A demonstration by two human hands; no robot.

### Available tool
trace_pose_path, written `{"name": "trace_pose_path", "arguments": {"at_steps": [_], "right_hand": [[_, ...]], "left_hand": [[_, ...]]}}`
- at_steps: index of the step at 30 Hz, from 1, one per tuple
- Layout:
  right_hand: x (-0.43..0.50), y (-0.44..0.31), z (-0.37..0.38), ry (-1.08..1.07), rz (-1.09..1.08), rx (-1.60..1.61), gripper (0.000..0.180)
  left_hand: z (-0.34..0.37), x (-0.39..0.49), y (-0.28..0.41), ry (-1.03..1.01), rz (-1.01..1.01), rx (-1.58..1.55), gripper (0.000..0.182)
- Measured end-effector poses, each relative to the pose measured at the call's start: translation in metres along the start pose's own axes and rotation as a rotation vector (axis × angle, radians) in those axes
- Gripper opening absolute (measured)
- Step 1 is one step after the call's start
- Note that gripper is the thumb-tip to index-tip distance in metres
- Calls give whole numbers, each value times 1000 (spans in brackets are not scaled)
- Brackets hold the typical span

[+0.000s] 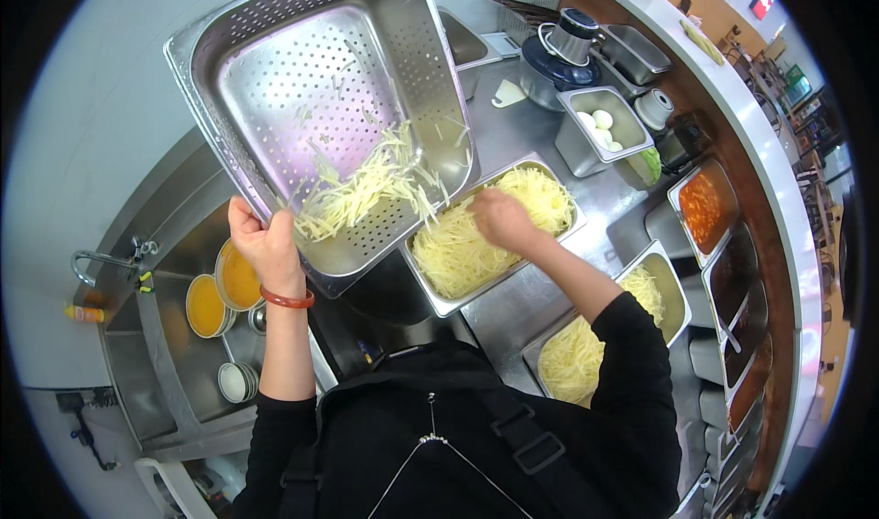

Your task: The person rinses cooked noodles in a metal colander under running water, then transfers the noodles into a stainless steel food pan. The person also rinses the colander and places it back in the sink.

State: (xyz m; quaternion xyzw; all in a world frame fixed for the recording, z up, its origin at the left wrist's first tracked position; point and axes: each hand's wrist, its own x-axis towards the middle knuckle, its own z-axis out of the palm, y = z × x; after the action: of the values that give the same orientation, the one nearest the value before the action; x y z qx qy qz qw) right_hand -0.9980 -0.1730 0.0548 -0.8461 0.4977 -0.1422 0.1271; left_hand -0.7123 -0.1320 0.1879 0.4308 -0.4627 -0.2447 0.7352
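My left hand (271, 241) grips the rim of a large perforated steel pan (295, 73), which is tilted up so that I look into it. Pale shredded vegetable (364, 196), probably potato, is heaped at the pan's lower side, with stray shreds on its base and wall. My right hand (505, 220) is at a rectangular steel pan (446, 307) full of the same kind of shreds (457, 261). Its fingers are curled down at the heap and partly hidden, so I cannot tell whether they hold shreds. The perforated pan's lower corner is beside this full pan.
Another steel pan (676, 299) of shreds lies partly beneath my right forearm. Farther back are a steel container (577, 145) of peeled eggs, a food chopper (563, 59) and a white scraper (508, 94). Sauce pans (700, 206) line the right. Bowls (206, 306) stand in the sink (161, 340) at left.
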Motion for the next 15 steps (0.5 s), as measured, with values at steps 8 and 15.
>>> {"name": "trace_pose_path", "arguments": {"at_steps": [8,15], "right_hand": [[-8,80,-14,146,132,-82,19],[-11,97,-43,310,327,243,19]], "left_hand": [[-3,0,-4,-1,10,23,18],[-3,1,-5,-9,3,43,17]]}}
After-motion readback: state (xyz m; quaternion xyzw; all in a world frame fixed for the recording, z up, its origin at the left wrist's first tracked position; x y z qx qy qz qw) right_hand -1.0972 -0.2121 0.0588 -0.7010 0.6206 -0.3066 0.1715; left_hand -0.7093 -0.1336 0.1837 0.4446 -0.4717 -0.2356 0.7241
